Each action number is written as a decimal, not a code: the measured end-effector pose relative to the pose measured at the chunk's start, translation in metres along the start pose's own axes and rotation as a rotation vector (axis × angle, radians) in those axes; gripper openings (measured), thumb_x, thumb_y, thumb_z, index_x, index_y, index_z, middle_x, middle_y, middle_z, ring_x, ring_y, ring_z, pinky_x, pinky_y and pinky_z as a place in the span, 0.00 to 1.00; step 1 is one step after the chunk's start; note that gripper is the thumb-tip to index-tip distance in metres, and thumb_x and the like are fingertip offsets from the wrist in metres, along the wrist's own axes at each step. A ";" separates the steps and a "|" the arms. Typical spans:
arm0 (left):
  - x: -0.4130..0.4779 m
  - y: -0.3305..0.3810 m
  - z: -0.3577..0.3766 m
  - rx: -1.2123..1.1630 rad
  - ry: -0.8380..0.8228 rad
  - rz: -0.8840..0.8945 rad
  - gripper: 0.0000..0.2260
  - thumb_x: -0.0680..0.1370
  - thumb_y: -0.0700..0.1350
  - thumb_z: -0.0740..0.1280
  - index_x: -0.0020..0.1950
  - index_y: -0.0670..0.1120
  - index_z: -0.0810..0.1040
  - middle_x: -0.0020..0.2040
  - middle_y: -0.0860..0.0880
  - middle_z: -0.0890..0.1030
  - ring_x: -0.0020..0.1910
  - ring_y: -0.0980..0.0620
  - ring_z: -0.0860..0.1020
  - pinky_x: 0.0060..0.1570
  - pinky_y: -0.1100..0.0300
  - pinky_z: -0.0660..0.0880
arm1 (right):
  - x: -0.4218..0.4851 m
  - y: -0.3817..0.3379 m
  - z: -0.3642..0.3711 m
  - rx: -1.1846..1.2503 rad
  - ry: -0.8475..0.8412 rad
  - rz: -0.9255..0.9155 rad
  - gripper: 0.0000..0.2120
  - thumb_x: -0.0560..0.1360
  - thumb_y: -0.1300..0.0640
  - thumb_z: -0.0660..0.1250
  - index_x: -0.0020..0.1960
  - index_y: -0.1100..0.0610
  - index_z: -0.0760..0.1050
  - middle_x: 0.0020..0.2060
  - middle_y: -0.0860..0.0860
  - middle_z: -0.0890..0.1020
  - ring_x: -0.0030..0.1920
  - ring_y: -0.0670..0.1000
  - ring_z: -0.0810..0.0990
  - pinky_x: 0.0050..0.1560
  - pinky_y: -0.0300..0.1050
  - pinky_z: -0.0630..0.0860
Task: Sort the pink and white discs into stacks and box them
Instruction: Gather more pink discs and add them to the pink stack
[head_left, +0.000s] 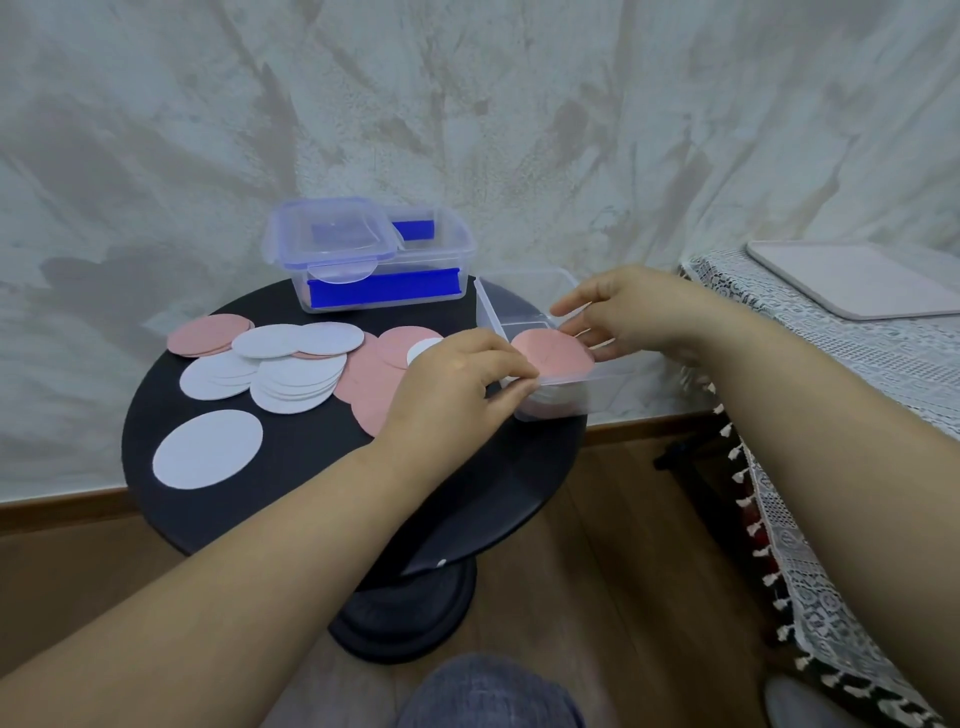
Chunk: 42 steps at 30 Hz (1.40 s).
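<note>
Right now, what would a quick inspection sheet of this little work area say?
Surface: round black table on a pedestal.
Job's things: white discs and pink discs loosely piled on it; clear box at its right edge.
Clutter: blue-trimmed lidded box at the back.
Hands: left hand and right hand hold a pink disc by its edges at the top of the clear box.
Cables: nothing seen.
Surroundings: mottled wall, wood floor, lace cloth with a tray at right.
</note>
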<state>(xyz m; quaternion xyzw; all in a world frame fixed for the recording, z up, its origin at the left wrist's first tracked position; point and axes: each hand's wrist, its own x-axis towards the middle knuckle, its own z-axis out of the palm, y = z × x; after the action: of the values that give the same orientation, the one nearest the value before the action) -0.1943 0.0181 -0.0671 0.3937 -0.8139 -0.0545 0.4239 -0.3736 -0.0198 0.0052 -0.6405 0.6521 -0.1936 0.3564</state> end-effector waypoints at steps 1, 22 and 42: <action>0.000 0.000 0.000 0.002 0.001 -0.001 0.07 0.70 0.46 0.69 0.43 0.45 0.84 0.42 0.49 0.83 0.41 0.55 0.79 0.44 0.64 0.74 | 0.000 0.000 0.000 0.013 -0.003 0.008 0.18 0.77 0.68 0.51 0.61 0.59 0.73 0.52 0.57 0.82 0.49 0.54 0.81 0.41 0.38 0.78; -0.047 -0.055 -0.088 0.241 -0.190 -0.435 0.08 0.74 0.46 0.69 0.52 0.49 0.82 0.54 0.51 0.81 0.57 0.51 0.75 0.56 0.61 0.68 | -0.043 -0.028 0.109 -0.246 0.126 -0.577 0.13 0.76 0.59 0.63 0.60 0.52 0.78 0.56 0.46 0.80 0.53 0.43 0.76 0.54 0.33 0.70; -0.062 -0.038 -0.088 -0.226 0.072 -0.815 0.13 0.77 0.52 0.63 0.44 0.47 0.83 0.37 0.55 0.83 0.38 0.54 0.79 0.43 0.67 0.76 | -0.032 -0.015 0.134 -0.349 0.399 -0.650 0.09 0.78 0.55 0.62 0.51 0.55 0.79 0.46 0.50 0.82 0.44 0.49 0.75 0.46 0.33 0.65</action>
<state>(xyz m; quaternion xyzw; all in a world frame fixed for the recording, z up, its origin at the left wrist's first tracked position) -0.0871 0.0563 -0.0672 0.6360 -0.5652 -0.2927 0.4363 -0.2697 0.0370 -0.0671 -0.8137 0.4952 -0.3028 0.0297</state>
